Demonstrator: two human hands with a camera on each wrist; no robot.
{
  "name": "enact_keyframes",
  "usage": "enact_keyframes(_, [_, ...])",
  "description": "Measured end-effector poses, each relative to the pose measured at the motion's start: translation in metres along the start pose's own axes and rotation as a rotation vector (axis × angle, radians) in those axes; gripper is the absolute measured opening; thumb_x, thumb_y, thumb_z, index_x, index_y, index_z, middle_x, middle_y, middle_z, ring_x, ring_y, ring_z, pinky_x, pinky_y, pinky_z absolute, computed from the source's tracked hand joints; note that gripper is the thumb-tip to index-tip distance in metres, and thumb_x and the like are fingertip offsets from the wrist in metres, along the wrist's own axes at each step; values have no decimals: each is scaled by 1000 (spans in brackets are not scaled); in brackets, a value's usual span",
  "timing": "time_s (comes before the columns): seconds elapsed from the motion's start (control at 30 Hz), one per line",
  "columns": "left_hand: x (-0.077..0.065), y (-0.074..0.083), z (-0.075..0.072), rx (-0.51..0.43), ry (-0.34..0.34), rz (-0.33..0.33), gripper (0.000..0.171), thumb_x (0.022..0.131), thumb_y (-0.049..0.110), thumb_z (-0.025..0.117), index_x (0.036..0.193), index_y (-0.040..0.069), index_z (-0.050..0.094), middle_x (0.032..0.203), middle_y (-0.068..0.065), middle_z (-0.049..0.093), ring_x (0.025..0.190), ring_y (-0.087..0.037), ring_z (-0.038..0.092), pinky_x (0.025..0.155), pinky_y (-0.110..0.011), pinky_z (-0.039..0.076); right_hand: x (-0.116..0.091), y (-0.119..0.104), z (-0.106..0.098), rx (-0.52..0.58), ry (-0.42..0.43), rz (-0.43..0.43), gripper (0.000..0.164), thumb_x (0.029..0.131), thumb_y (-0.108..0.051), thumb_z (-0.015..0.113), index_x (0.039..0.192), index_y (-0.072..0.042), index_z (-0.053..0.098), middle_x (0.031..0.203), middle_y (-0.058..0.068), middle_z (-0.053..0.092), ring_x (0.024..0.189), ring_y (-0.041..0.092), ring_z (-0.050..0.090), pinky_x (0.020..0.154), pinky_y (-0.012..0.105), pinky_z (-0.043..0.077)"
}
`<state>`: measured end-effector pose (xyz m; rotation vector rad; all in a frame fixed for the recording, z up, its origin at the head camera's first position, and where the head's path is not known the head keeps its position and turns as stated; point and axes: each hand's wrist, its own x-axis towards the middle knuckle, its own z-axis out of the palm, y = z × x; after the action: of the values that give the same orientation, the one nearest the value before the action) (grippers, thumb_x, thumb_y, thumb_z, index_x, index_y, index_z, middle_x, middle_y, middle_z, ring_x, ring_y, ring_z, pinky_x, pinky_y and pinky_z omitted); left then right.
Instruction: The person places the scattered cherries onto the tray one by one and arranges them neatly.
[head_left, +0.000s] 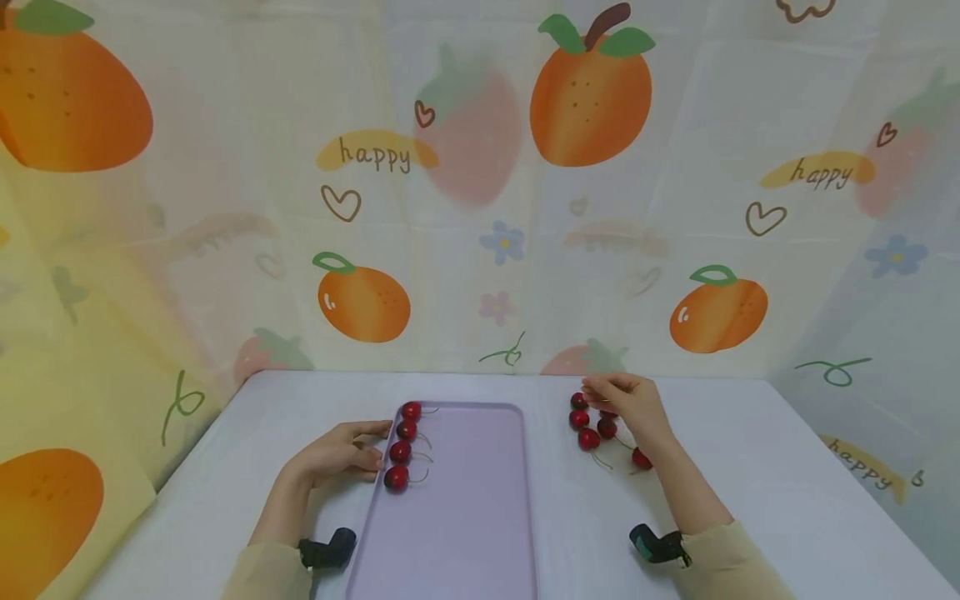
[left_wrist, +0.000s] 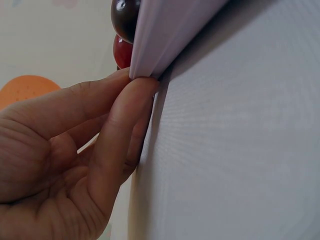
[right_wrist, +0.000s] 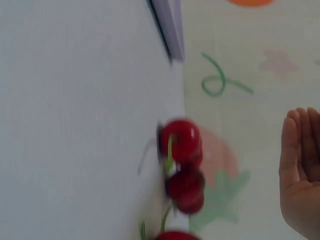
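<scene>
My left hand [head_left: 335, 454] is at the left edge of a lilac tray [head_left: 465, 508]. In the left wrist view its thumb and forefinger pinch the tray's rim [left_wrist: 150, 47]. Several dark red cherries [head_left: 400, 452] lie in a column along the tray's left side, stems pointing right. Over on the right, my right hand [head_left: 633, 408] hovers above a loose group of cherries [head_left: 588, 439] on the table, partly covering them. In the right wrist view that hand [right_wrist: 302, 175] shows relaxed fingers close together with nothing between them, apart from the cherries [right_wrist: 181, 141].
A white table [head_left: 585, 533] bears the tray and the loose cherries. Behind it hangs a fruit-printed cloth [head_left: 465, 242], which also runs along both sides. A black wrist camera [head_left: 327, 550] sits at the left cuff and another camera [head_left: 654, 546] at the right cuff.
</scene>
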<state>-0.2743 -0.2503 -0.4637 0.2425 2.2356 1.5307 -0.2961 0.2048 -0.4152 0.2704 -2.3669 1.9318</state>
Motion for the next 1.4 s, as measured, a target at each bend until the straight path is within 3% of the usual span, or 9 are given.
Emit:
enact_keyframes(0.2, [0, 0, 0, -1, -4, 1, 70, 88, 4, 64, 151, -3, 34, 148, -30, 38, 84, -16, 62, 79, -29, 62, -5, 15, -43, -79, -49, 43, 48, 94, -30, 66, 123, 8, 62, 98, -10, 74, 91, 6, 72, 84, 17, 59])
enact_keyframes(0.33, [0, 1, 0, -2, -4, -2, 70, 88, 4, 64, 151, -2, 34, 149, -30, 38, 85, -16, 62, 80, -29, 62, -9, 22, -67, -177, -101, 112, 47, 93, -33, 67, 124, 2, 64, 113, 1, 73, 99, 13, 72, 87, 18, 58])
enact_keyframes(0.47, [1, 1, 0, -5, -6, 3, 69, 88, 5, 64, 151, -2, 34, 150, -30, 37, 85, -15, 62, 79, -29, 62, -13, 30, -87, -274, -147, 168, 47, 93, -35, 67, 127, -3, 64, 125, 13, 70, 105, 14, 70, 90, 18, 55])
enact_keyframes(0.57, [1, 0, 0, -8, -9, 13, 69, 89, 5, 64, 151, -3, 34, 149, -31, 37, 84, -15, 62, 79, -28, 62, -16, 37, -97, -318, -180, 194, 48, 93, -36, 66, 129, -4, 63, 128, 15, 68, 106, 11, 68, 93, 24, 54])
enact_keyframes(0.67, [1, -1, -1, -10, -12, 19, 70, 88, 5, 64, 151, -3, 34, 149, -31, 36, 84, -15, 61, 78, -28, 62, -19, 43, -103, -324, -226, 211, 48, 93, -34, 66, 130, -4, 62, 131, 15, 67, 105, 7, 66, 95, 27, 54])
enact_keyframes(0.93, [1, -2, -1, -12, -7, 17, 70, 88, 4, 65, 150, -3, 34, 149, -31, 37, 84, -15, 61, 79, -28, 62, -23, 55, -111, -229, -420, 217, 51, 92, -22, 67, 134, 5, 56, 135, 24, 61, 102, 1, 67, 89, 18, 54])
enact_keyframes(1.07, [1, -2, -1, -12, -6, 15, 70, 88, 4, 64, 150, -3, 34, 149, -31, 37, 84, -15, 61, 78, -28, 62, -23, 60, -112, -182, -508, 204, 51, 91, -16, 67, 134, 8, 53, 133, 21, 63, 104, 1, 66, 88, 18, 56])
enact_keyframes(1.2, [1, -1, -1, -12, -4, 15, 70, 88, 4, 64, 150, -3, 34, 149, -31, 37, 84, -15, 61, 78, -28, 62, -23, 62, -111, -189, -540, 200, 52, 89, -16, 69, 134, 7, 54, 133, 16, 64, 106, 2, 62, 88, 19, 56])
enact_keyframes(1.4, [1, -1, -1, -12, -3, 14, 70, 88, 5, 65, 150, -3, 34, 147, -30, 38, 84, -15, 61, 78, -28, 62, -23, 62, -108, -238, -554, 191, 54, 85, -15, 72, 133, 3, 57, 132, 20, 61, 103, 11, 57, 83, 22, 55])
